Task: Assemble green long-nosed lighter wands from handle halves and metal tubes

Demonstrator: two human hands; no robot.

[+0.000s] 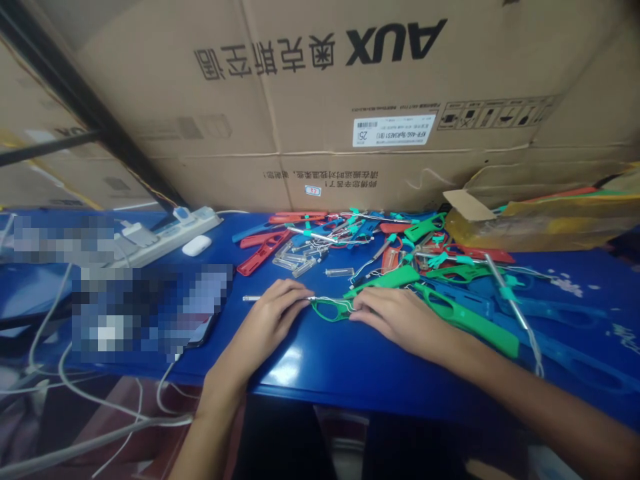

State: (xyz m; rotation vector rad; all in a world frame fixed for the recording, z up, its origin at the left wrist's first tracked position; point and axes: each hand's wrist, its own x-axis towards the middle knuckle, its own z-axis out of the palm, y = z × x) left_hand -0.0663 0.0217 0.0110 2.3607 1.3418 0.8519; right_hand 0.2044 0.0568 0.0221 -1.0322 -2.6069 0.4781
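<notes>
My left hand (277,308) is closed round a thin metal lighter tube (250,299), whose tip sticks out to the left. White wires (333,299) run from the tube towards my right hand (387,313). Below them lies a green plastic lighter casing (325,316) with an oval opening, its right end under my right fingertips. Those fingers are pinched together at the casing and wire ends; the exact contact is hidden. Just right of my right hand are another green casing (480,327) and a metal tube with wires (506,290).
Red casings (265,252), clear plastic pieces (300,257) and blue casings (570,310) lie in a pile on the blue table (300,380). A yellow-taped box (550,223), a phone (205,307), a white earbud case (197,245) and a power strip (165,233) surround it. A large cardboard box (310,133) stands behind.
</notes>
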